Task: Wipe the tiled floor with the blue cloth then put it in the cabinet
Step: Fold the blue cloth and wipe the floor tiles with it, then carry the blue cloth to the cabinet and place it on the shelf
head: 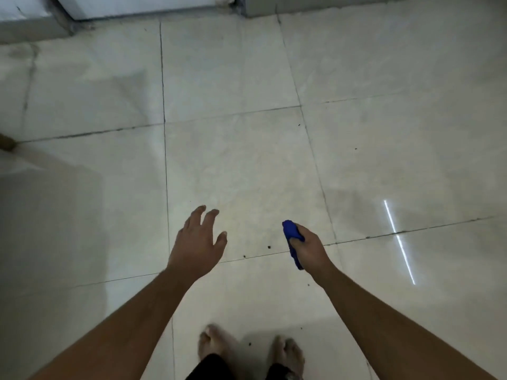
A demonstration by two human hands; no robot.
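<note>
My right hand (308,248) is closed around a bunched blue cloth (291,231), which sticks out above and below my fist. The hand and cloth hang in the air above the pale tiled floor (247,165). My left hand (199,239) is held out beside it, empty, with the fingers spread. Small dark crumbs (269,247) lie on the tile between my hands along a grout line. No cabinet shows clearly in this view.
My bare feet (286,352) stand at the bottom edge. A white panel and a grey base (142,6) run along the top edge. A brown object (6,142) pokes in at the far left. A bright reflected line (399,239) marks the floor at right.
</note>
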